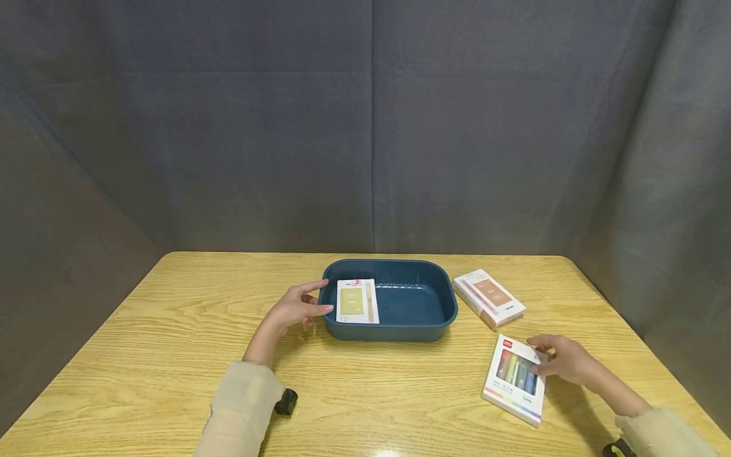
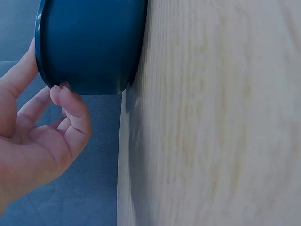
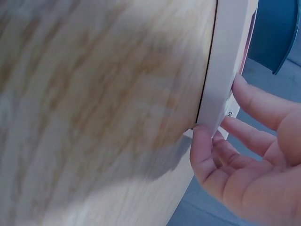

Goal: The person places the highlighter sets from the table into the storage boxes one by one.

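At the left end of a dark blue plastic bin (image 1: 394,333), my left hand (image 1: 292,309) grips the rim between thumb and fingers. Its fingertips curl in under the lip of the bin wall (image 2: 91,47) in the left wrist view. Inside the bin, leaning at its left end, is a white box with a yellow-green panel (image 1: 351,302). My right hand (image 1: 571,363) holds the right edge of a white box with coloured sticks printed or showing on its front (image 1: 508,397), thumb on top. The side of this box (image 3: 225,52) is close over the table in the right wrist view.
Right of the bin lies another white box, with a brown-orange panel (image 1: 491,293), just beyond the box in my right hand. Everything stands on a light wooden table (image 1: 171,355). Grey curtains (image 1: 257,158) hang behind it and along both sides.
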A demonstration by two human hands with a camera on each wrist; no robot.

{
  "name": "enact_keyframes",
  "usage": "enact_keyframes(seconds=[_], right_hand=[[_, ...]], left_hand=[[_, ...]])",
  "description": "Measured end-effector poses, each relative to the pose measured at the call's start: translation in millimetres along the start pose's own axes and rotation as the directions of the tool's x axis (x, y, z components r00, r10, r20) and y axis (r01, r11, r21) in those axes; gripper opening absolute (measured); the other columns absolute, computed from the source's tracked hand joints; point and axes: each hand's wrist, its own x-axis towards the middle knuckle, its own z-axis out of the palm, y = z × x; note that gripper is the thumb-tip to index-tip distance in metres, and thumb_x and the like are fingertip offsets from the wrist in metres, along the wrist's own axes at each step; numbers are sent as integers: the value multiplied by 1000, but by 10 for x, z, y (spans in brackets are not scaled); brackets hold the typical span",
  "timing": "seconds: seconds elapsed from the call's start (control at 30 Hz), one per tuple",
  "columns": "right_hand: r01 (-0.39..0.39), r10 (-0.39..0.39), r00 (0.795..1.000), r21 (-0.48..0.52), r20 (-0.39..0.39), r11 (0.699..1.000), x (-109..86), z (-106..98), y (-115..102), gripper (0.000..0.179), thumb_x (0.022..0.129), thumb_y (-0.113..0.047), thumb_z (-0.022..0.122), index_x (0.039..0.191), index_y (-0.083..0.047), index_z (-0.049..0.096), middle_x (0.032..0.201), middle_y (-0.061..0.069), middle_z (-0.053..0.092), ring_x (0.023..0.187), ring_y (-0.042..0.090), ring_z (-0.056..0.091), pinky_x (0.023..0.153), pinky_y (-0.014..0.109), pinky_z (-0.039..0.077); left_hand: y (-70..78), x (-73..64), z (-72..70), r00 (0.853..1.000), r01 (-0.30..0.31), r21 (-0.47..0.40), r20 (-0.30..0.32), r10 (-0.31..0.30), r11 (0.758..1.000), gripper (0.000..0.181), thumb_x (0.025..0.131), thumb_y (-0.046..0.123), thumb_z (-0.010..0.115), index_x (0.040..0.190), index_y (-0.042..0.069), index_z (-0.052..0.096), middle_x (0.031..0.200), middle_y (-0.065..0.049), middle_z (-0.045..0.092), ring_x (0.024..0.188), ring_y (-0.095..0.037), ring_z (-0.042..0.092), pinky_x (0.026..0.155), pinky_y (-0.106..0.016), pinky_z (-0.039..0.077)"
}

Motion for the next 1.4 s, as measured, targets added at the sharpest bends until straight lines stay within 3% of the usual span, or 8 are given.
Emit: enact_keyframes(seconds=[0.23,0.37,0.47,0.63,0.77,0.87,1.03,1.4], right_hand=[[66,-66,998,-32,2,997,-2,11,13,34,71,-1,71,98,16,58,78,7,52,68,16,48,56,27,42],[102,-102,994,6,24,995,-1,13,24,12,74,1,66,85,6,61,68,0,45,57,6,40,48,22,36],[99,-100,994,35,39,994,-3,6,29,8,77,2,64,83,6,62,67,0,45,54,4,40,46,20,35],[168,-165,985,-56,54,984,6,-17,27,10,77,2,64,85,8,63,68,-1,48,56,4,40,48,22,36],[289,-278,957,-218,80,932,30,-27,12,5,76,7,62,75,2,61,66,-4,47,60,6,37,51,24,34],[320,-305,947,-264,96,910,33,-19,17,7,76,8,61,75,2,59,68,-2,44,62,9,37,52,26,34],[312,-295,950,-246,104,918,34,-10,48,5,78,6,59,83,6,57,73,0,45,65,10,38,54,26,36],[389,-384,921,-172,63,905,29,-34,64,15,77,8,60,90,12,54,80,8,56,68,9,47,55,28,42]], left_hand=[[-9,3,0,1000,3,-4,2,-3,1000,63,80,9,67,136,5,38,77,-6,37,58,-14,36,49,-27,38],[-9,6,2,1000,1,1,-5,-1,1000,62,80,10,67,135,5,39,77,-6,38,58,-14,36,49,-27,38],[-7,7,4,1000,1,0,-6,-1,1000,62,80,10,67,135,5,39,77,-6,38,58,-14,36,49,-27,38],[-12,11,-2,1000,5,-4,-2,-5,1000,62,80,11,67,135,6,39,78,-6,38,59,-14,36,49,-27,38],[-14,8,-7,1000,4,-16,6,-4,1000,63,81,11,67,136,5,38,78,-6,38,60,-14,36,48,-27,37],[-16,5,-6,1000,4,-18,12,-4,1000,63,81,10,67,136,6,37,78,-6,38,59,-14,36,48,-27,37],[-25,8,-9,1000,6,-8,16,-6,1000,62,81,11,66,136,6,37,79,-6,38,60,-15,36,49,-27,37],[-15,8,-4,1000,19,-4,6,-19,1000,62,81,11,67,136,8,38,78,-6,40,57,-14,36,48,-27,36]])
